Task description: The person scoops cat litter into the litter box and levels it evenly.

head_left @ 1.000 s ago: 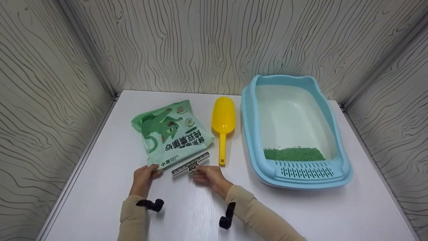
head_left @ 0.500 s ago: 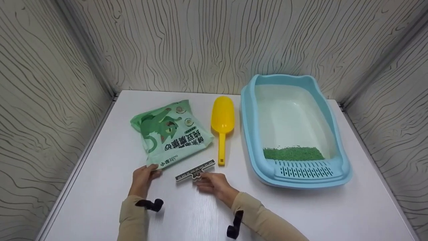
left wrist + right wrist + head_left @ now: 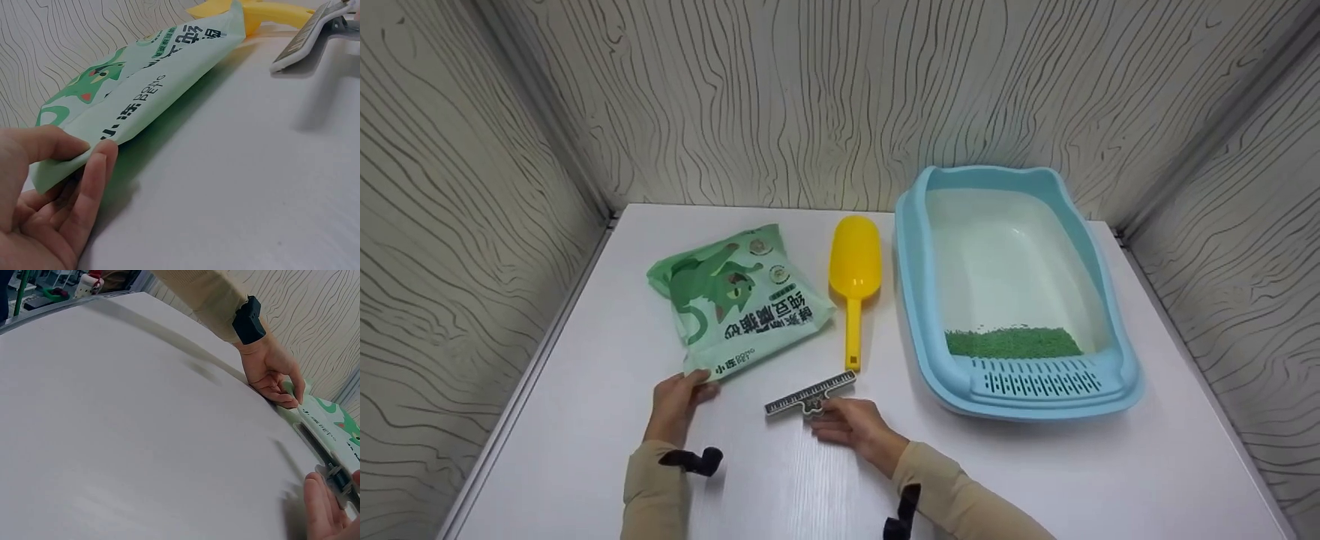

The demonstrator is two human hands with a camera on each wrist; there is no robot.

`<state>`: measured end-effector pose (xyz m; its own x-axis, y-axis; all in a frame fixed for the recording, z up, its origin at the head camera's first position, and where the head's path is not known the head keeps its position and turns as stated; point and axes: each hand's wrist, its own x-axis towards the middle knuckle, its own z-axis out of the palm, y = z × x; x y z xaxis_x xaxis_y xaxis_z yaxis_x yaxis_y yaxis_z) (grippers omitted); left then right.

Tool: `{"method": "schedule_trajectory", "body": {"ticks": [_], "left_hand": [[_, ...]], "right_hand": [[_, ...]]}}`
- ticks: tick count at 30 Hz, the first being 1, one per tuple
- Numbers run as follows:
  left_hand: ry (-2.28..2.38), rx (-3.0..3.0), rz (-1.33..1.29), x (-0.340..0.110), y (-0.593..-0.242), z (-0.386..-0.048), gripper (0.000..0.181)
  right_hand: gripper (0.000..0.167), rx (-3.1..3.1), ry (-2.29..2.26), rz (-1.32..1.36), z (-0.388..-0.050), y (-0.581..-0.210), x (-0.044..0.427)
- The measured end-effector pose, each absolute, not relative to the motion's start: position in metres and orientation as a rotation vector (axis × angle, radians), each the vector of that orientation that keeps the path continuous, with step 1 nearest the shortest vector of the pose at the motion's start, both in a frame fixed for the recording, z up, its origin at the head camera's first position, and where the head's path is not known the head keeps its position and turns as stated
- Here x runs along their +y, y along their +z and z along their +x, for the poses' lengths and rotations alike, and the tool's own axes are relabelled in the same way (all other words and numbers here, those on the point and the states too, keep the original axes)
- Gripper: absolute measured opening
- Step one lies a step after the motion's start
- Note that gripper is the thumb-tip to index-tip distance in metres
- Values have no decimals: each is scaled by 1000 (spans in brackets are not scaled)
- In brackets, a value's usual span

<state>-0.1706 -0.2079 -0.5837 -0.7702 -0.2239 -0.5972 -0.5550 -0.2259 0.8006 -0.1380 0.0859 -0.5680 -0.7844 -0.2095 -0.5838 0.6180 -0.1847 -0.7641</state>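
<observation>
A green cat litter bag (image 3: 742, 300) lies on the table at the left, its printing upside down. My left hand (image 3: 676, 405) pinches the bag's near left corner between thumb and fingers; the left wrist view shows that corner (image 3: 53, 174) lifted a little off the table. In my right hand (image 3: 859, 427) is a long sealing clip (image 3: 810, 394) with a dark striped bar, held by its middle grip. The clip is apart from the bag, close below the end of the yellow scoop's handle. The right wrist view shows the clip (image 3: 332, 467) only partly, at the edge.
The yellow scoop (image 3: 855, 259) lies between the bag and a blue litter box (image 3: 911, 300). Green pellets (image 3: 1012, 343) cover the front part of the box's floor. Patterned panels (image 3: 810, 97) stand behind and at both sides of the white table (image 3: 585, 390).
My right hand has moved the clip away from the bag's near edge, toward me and to the right. The left hand keeps its pinch on the bag corner.
</observation>
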Motion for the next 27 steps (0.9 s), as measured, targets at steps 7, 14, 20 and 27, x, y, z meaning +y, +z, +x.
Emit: {"method": "schedule_trajectory", "body": {"ticks": [7, 14, 20, 27], "left_hand": [[2080, 1828, -923, -208, -585, -170, 37], [2094, 1822, -920, -208, -584, -170, 37], [2068, 1856, -908, -206, -584, -170, 37], [2082, 1835, -916, -207, -583, -170, 34]], "right_hand": [[31, 1549, -1975, 509, -138, -567, 98], [28, 1590, -1923, 506, -133, -571, 109], [30, 1612, -1857, 544, -127, -572, 113], [32, 1654, -1814, 555, -125, -569, 115]]}}
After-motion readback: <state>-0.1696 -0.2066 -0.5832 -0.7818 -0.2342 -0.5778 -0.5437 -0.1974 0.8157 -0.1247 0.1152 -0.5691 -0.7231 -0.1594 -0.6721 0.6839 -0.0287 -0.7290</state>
